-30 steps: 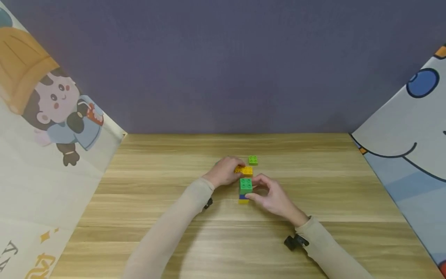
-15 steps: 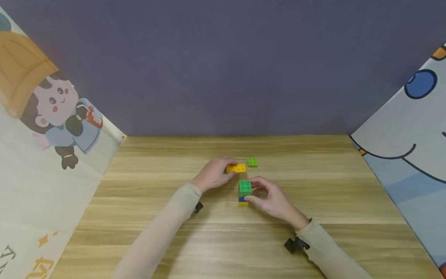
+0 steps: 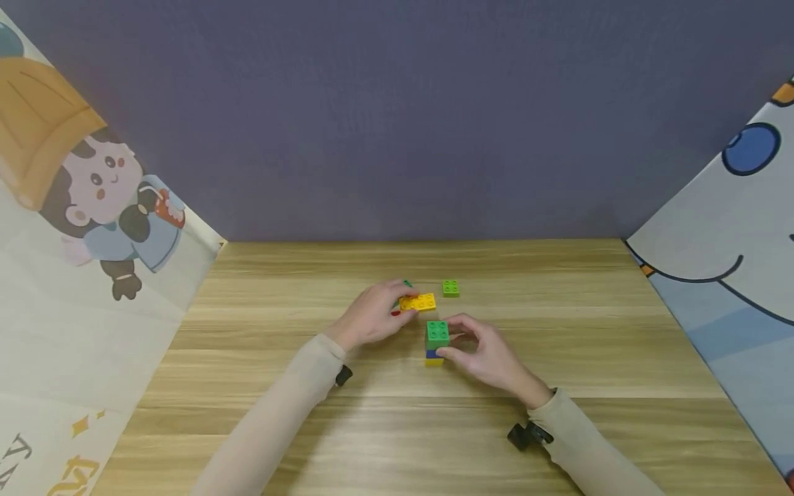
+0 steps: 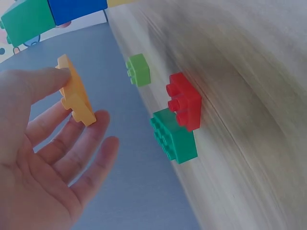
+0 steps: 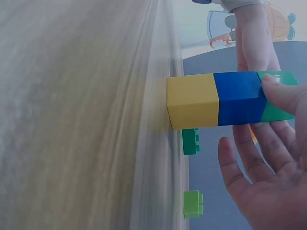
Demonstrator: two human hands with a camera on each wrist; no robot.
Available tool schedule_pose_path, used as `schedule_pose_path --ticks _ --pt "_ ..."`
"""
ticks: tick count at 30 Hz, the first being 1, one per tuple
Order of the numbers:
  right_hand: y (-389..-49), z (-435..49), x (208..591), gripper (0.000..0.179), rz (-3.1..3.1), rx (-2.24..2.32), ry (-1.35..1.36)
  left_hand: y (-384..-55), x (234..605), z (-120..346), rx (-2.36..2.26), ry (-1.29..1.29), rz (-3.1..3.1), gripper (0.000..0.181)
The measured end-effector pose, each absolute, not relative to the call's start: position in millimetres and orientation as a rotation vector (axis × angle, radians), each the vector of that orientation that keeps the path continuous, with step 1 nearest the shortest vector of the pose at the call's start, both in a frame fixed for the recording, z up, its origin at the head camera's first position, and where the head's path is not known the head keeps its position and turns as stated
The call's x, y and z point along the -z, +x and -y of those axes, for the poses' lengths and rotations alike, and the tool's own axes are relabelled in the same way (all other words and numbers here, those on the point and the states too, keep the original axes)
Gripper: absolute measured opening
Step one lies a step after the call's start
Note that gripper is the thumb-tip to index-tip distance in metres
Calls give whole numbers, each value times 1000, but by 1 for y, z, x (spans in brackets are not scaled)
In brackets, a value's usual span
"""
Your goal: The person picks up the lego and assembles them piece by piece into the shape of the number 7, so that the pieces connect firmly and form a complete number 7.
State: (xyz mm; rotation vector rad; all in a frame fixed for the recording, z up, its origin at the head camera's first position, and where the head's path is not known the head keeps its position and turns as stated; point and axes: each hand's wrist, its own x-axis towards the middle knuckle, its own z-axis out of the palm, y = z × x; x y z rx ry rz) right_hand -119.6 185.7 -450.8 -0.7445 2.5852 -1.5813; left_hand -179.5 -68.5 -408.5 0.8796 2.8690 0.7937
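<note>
My left hand [image 3: 371, 313] pinches a flat yellow toy brick [image 4: 77, 93] between thumb and fingers, and in the left wrist view the brick is raised off the table. In front of me stands an upright stack of a yellow brick [image 5: 194, 101] at the bottom, a blue brick [image 5: 240, 98] in the middle and a green brick [image 3: 437, 332] on top. My right hand [image 3: 490, 353] holds this stack from the right, its thumb on the green brick. The far fingers are partly hidden behind the stack.
A light green brick [image 3: 451, 288] lies on the wooden table [image 3: 558, 310] beyond the stack. Beside my left hand, a red brick [image 4: 186, 103] and a larger green brick [image 4: 177, 139] lie close together. A dark panel [image 3: 397, 124] rises at the back.
My left hand has moved left, carrying the flat yellow brick away from above the stack. Parts of the red and green bricks now show around that hand. My right hand stays on the stack.
</note>
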Motion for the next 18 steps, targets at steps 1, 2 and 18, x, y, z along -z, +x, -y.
schedule_pose_path --ticks 1,2,18 --pt "-120 -186 451 39 -2584 1579 -743 -179 408 69 -788 880 -2869 39" --pt "-119 -186 450 39 -2583 1578 -742 -178 407 70 -784 877 -2869 39" --pt "-120 -185 452 39 -2511 1599 -695 -162 393 78 -823 943 -2908 38"
